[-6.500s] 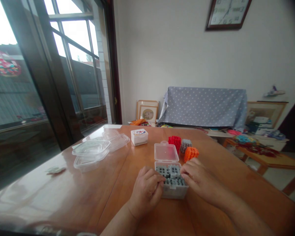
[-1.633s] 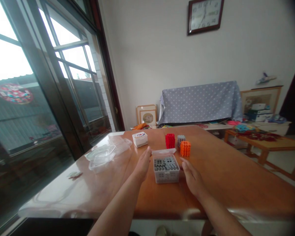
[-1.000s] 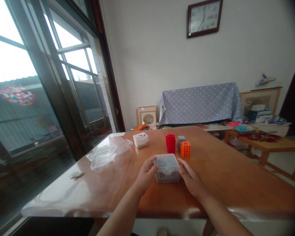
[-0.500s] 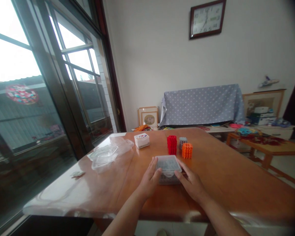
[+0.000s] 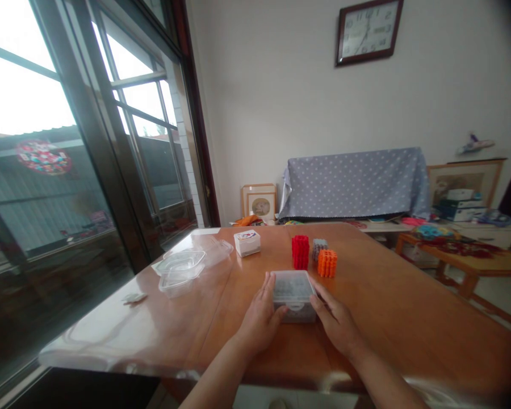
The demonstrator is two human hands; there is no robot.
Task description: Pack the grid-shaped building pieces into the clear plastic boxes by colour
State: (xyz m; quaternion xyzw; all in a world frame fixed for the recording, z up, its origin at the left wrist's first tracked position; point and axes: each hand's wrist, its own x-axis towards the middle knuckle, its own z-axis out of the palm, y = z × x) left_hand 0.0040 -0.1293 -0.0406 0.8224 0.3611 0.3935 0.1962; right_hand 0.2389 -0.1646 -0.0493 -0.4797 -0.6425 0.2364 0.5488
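Note:
A lidded, translucent plastic box (image 5: 293,288) stands on the wooden table near its front edge, with greyish contents showing dimly through it. My left hand (image 5: 260,315) is against the box's left side, its thumb at the front left corner. Against the right side lies my right hand (image 5: 335,318), thumb near the front right corner. Between them the two hands grip the box. Just behind it stand a red block stack (image 5: 300,253), an orange one (image 5: 327,263) and a grey one (image 5: 319,247).
Clear plastic containers (image 5: 183,267) lie at the left of the table (image 5: 392,318), with a small crumpled item (image 5: 134,298) nearer the front. A white box (image 5: 247,243) stands farther back. A low side table (image 5: 477,258) is at the right.
The view has shifted slightly. My thumbs have moved from the lid's front edge down and outward toward the box's corners; the lid stays on.

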